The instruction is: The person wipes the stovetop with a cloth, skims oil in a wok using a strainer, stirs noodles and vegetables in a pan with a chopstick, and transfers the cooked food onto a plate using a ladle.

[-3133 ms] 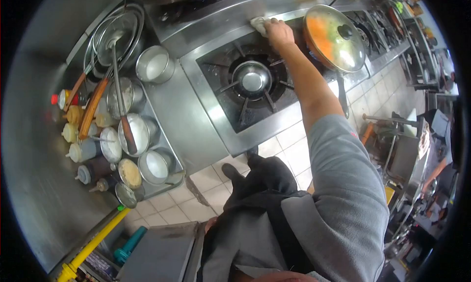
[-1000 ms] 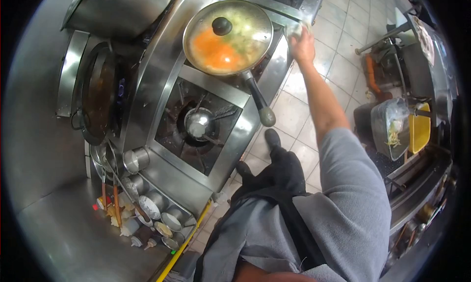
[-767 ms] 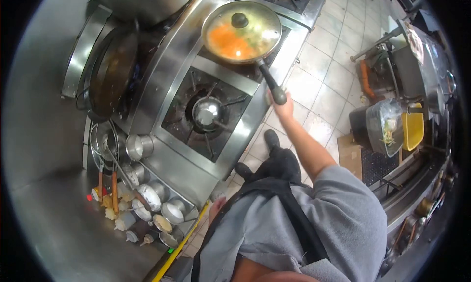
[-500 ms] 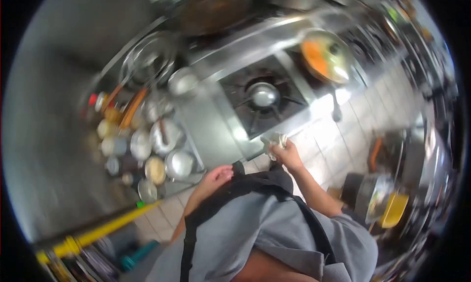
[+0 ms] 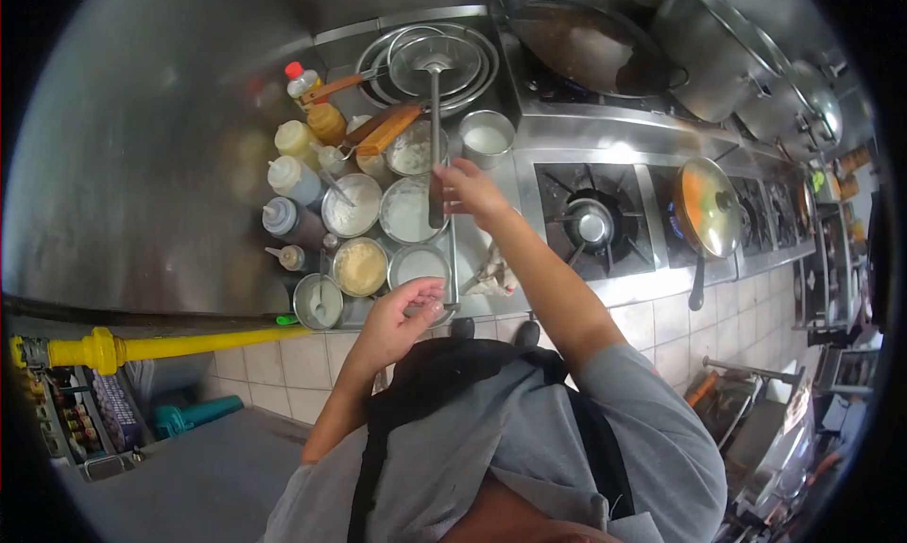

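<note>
My right hand (image 5: 470, 194) is at the dark handle of a long ladle (image 5: 436, 118), its fingers bent round the handle's side. The ladle lies across steel bowls, its head over a wire strainer (image 5: 453, 66). My left hand (image 5: 404, 321) hovers at the near edge of the tray, fingers curled but apart, nothing in it. Just beyond it stands a container of white powder (image 5: 419, 267). A crumpled cloth (image 5: 494, 275) lies on the steel counter edge below my right forearm.
A lidded pan (image 5: 709, 208) with orange and green food sits on the stove, right of a bare burner (image 5: 592, 224). At the back is a large wok (image 5: 590, 47). Squeeze bottles (image 5: 294, 178) line the left side. A yellow pipe (image 5: 189, 345) runs at the lower left.
The view has turned toward the bowls and bottles. My right hand has let go of the cloth and moved to the ladle handle. My left hand has come forward over the tray edge.
</note>
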### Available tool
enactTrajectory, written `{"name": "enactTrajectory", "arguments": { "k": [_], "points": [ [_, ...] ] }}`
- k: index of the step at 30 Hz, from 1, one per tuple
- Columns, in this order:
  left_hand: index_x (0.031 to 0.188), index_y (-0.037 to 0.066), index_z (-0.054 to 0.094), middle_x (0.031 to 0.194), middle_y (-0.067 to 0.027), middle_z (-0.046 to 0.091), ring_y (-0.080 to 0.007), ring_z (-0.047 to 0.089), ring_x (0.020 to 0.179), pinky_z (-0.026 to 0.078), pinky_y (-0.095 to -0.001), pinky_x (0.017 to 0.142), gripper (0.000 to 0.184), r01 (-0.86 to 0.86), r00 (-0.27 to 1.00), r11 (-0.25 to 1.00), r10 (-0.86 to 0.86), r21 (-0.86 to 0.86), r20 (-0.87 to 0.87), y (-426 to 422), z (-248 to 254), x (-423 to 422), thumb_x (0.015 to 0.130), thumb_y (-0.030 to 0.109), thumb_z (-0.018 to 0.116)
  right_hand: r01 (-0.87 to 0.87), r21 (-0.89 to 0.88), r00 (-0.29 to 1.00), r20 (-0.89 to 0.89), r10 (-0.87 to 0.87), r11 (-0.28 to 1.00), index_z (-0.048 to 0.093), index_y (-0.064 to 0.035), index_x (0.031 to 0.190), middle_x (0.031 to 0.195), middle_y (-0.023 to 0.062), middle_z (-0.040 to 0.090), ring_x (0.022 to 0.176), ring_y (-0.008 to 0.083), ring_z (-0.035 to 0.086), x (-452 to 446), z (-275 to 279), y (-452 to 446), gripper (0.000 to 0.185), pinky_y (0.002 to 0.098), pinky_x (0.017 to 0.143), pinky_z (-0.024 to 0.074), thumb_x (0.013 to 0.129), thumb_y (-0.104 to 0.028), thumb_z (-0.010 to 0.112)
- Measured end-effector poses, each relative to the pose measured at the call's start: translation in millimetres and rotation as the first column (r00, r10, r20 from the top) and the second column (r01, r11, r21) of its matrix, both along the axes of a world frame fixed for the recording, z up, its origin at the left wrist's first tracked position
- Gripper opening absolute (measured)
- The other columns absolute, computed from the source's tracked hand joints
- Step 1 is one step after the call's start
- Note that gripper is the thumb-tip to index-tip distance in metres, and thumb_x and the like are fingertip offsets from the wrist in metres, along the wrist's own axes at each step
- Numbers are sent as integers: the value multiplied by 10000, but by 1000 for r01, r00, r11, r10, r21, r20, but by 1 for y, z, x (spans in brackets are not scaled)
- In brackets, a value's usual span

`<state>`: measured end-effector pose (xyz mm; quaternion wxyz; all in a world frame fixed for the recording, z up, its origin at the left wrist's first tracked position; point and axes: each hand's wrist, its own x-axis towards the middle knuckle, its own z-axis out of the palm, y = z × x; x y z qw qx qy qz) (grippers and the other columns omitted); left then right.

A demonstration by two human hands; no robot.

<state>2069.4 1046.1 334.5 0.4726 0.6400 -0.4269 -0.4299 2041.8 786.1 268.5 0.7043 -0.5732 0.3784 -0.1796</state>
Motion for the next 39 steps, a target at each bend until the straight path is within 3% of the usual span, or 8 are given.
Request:
{"name": "enactTrajectory", "arguments": {
  "k": [3, 5, 13, 15, 17, 26, 30, 39],
  "points": [
    [1326, -10, 570, 1165, -100, 685, -140, 621, 1030, 484, -295, 925, 363, -50, 997, 998, 51, 28, -62, 11, -10, 6, 991, 125, 612, -55, 456, 972, 228, -56, 888, 533, 11, 1162, 799, 100, 661, 641, 193, 641, 35, 4, -2, 413, 338, 529, 517, 902, -262, 702],
    [1326, -10, 570, 1163, -103, 685, -144, 622, 1032, 484, -297, 927, 366, -49, 996, 998, 51, 37, -67, 17, -14, 4, 990, 127, 615, 24, 160, 997, 65, -35, 987, 523, -16, 1008, 686, 63, 574, 526, 165, 564, 39, -5, -10, 226, 324, 430, 451, 898, -156, 661],
    [1321, 1, 584, 1146, -91, 694, -137, 617, 1035, 479, -299, 932, 371, 64, 994, 997, -59, 51, -95, 7, -18, 8, 982, 143, 631, 15, -250, 980, -188, -63, 968, 580, -15, 1114, 663, 52, 560, 485, 129, 529, -156, 27, 32, 252, 314, 446, 420, 912, -156, 627],
    [1311, 1, 591, 1140, -84, 695, -130, 617, 1029, 481, -297, 930, 364, 81, 993, 996, -77, 33, -89, -3, -13, 9, 978, 140, 635, 62, -722, 962, -142, -235, 689, 580, -34, 1116, 666, 69, 563, 527, 139, 550, -225, -28, 49, 230, 327, 497, 442, 913, -135, 622],
    [1301, 0, 598, 1133, -77, 697, -123, 617, 1023, 482, -295, 927, 357, 79, 994, 997, -77, 25, -75, -14, -4, 14, 974, 137, 639, 234, -425, 868, -313, -385, 874, 558, -24, 1035, 631, 88, 535, 587, 149, 528, -275, -26, 84, 184, 342, 565, 452, 890, -95, 647],
    [1221, 23, 652, 1107, -76, 693, -141, 639, 967, 517, -291, 834, 310, -319, 748, 833, 515, -453, 420, -70, 61, 109, 947, 164, 680, 252, -737, 475, -470, -744, 627, 664, -62, 1123, 777, 116, 686, 678, 256, 663, -335, -83, 113, 278, 386, 656, 516, 898, -225, 680],
    [1247, 86, 651, 1137, -103, 685, -220, 653, 942, 512, -328, 740, 371, -385, 540, 847, 528, -366, 655, -83, 76, 124, 915, 246, 696, 244, -703, 513, -491, -704, 668, 659, -59, 1144, 814, 118, 688, 703, 259, 661, -329, -103, 101, 285, 388, 679, 519, 904, -212, 681],
    [1266, 67, 622, 1226, -135, 644, -314, 640, 1068, 526, -389, 842, 423, -302, 505, 906, 415, -295, 757, -97, 48, 107, 889, 245, 698, 206, -627, 660, -477, -580, 751, 606, -42, 1213, 904, 156, 664, 729, 284, 654, -319, -129, 85, 351, 392, 692, 524, 885, -123, 699]
  ]
}}
